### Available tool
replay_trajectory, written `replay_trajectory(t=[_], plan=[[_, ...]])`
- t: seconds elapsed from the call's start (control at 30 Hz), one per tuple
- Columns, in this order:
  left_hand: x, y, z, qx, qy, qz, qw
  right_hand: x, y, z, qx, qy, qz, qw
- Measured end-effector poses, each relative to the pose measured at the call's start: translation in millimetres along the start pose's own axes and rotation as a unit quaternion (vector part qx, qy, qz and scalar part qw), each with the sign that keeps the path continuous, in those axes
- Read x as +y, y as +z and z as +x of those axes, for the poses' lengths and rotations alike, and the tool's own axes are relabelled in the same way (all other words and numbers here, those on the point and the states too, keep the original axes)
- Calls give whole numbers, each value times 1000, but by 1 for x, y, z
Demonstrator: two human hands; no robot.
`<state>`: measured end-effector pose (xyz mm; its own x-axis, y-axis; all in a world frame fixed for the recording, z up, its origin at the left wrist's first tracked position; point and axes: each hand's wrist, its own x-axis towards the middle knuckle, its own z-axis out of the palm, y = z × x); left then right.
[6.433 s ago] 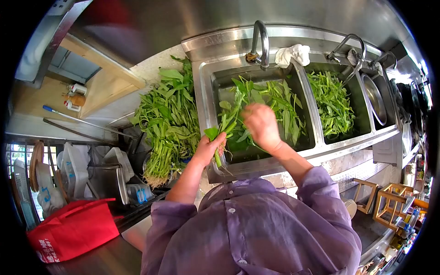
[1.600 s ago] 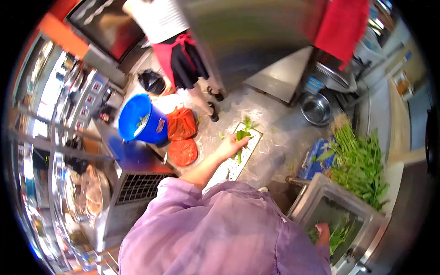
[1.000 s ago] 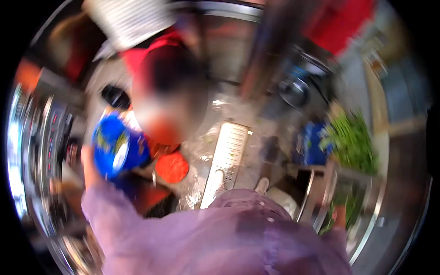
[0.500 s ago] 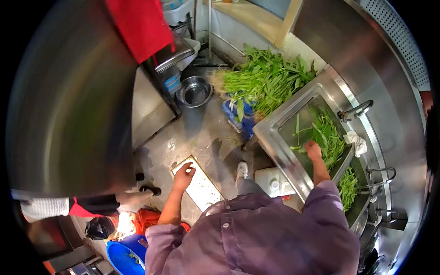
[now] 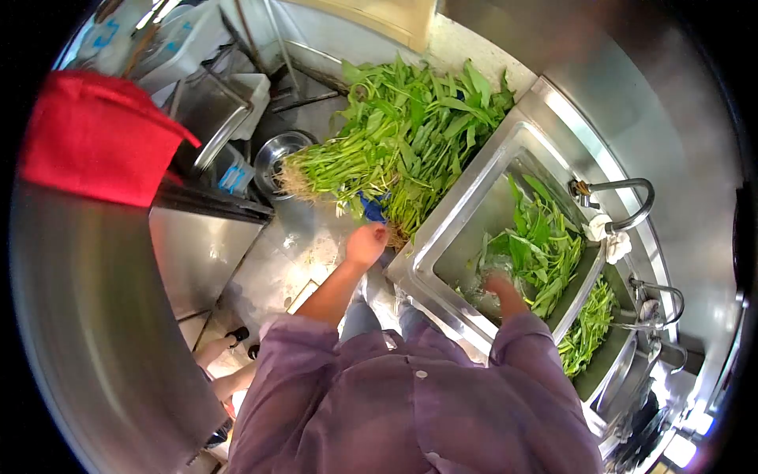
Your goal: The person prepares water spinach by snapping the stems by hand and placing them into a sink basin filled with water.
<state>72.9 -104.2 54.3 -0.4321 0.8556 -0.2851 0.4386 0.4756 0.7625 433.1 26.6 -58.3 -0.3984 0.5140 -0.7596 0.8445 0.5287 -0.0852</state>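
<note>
Steel sink (image 5: 462, 209), greens (image 5: 545, 245), dipped right hand (image 5: 497, 283)

Big ol' heap of leafy greens (image 5: 418, 134) piled right beside the sink (image 5: 426, 257), long pale-green stems lying roughly side by side, stringy brownish roots (image 5: 296, 178) bunched lower left and broad leaves fanned out toward the upper right. A looser batch (image 5: 541, 237) lies in the first basin, stems and leaves all tangled, though splashy water (image 5: 493, 261) makes its left edge hard to read. Another green clump (image 5: 586, 328) sits heaped in the next basin (image 5: 604, 371).
</note>
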Motion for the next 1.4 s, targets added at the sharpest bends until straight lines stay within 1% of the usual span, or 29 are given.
replay_trajectory(t=[0.03, 0.07, 0.1, 0.13, 0.17, 0.2, 0.23, 0.27, 0.3, 0.4, 0.47, 0.5, 0.53, 0.6, 0.67, 0.7, 0.73, 0.77, 0.83, 0.87, 0.9, 0.93, 1.0, 1.07, 1.2, 1.23, 1.27, 1.33, 1.4], plan=[[4, 8, 15, 8, -11, 41, 999, -3, -20, -10, -25, -11, -53, 998], [8, 14, 29, 16, -21, 80, 996, -2, -31, -16, -30, 2, -47, 998], [17, 12, 39, -31, -11, 68, 997, -1, -36, -22, 18, -1, 10, 1000], [19, 17, 50, -48, -4, 65, 997, -4, -43, -36, 70, -1, 68, 995], [21, 23, 62, -131, -55, 126, 982, -7, -49, -54, 156, -21, 152, 976], [23, 28, 69, -211, -103, 189, 954, -17, -57, -70, 155, -5, 155, 976], [21, 28, 74, -239, -103, 201, 944, -29, -66, -82, 164, 63, 239, 955], [20, 28, 78, -247, -94, 203, 943, -36, -71, -88, 175, 127, 319, 923], [23, 25, 80, -235, -64, 210, 947, -39, -67, -91, 175, 149, 295, 927], [29, 5, 88, -219, -15, 227, 949, -53, -63, -97, 211, 146, 336, 906], [28, -18, 102, -256, -55, 180, 948, -64, -68, -99, 209, 172, 352, 896], [25, -27, 110, -276, -106, 106, 949, -67, -70, -99, 229, 172, 367, 885], [32, -41, 111, -246, -132, 26, 960, -74, -78, -103, 250, 172, 383, 873], [17, -54, 128, -245, -235, -172, 925, -83, -90, -109, 277, 182, 363, 871], [34, -82, 130, -298, -216, -150, 918, -87, -96, -112, 315, 164, 379, 855], [-7, -58, 145, -214, -72, -21, 974, -91, -99, -114, 326, 170, 380, 849], [-20, -49, 151, -172, 8, 41, 984, -93, -99, -115, 331, 171, 382, 846], [-33, -40, 156, -118, 81, 109, 984, -94, -99, -115, 335, 159, 389, 843], [9, -70, 141, -158, 208, 256, 931, -95, -100, -117, 345, 146, 398, 837], [27, -84, 137, -157, 212, 260, 929, -96, -101, -118, 339, 150, 401, 838], [45, -96, 135, -234, 76, 172, 954, -97, -102, -119, 333, 154, 405, 837], [56, -102, 137, -304, -63, 80, 947, -98, -102, -121, 336, 155, 410, 834], [70, -121, 138, -327, -134, -144, 924, -100, -100, -125, 370, 159, 386, 830], [60, -137, 148, -409, -183, -346, 824, -94, -89, -123, 373, 139, 404, 823], [86, -151, 129, -404, -175, -353, 825, -92, -85, -119, 361, 137, 423, 820], [94, -152, 121, -384, -146, -325, 852, -93, -88, -118, 383, 122, 430, 808], [98, -152, 117, -382, -145, -324, 854, -94, -92, -115, 407, 107, 436, 796], [104, -151, 109, -367, -36, -244, 897, -114, -132, -121, 428, 100, 433, 787], [116, -150, 98, -346, -40, -238, 907, -139, -176, -125, 496, 60, 400, 768]])
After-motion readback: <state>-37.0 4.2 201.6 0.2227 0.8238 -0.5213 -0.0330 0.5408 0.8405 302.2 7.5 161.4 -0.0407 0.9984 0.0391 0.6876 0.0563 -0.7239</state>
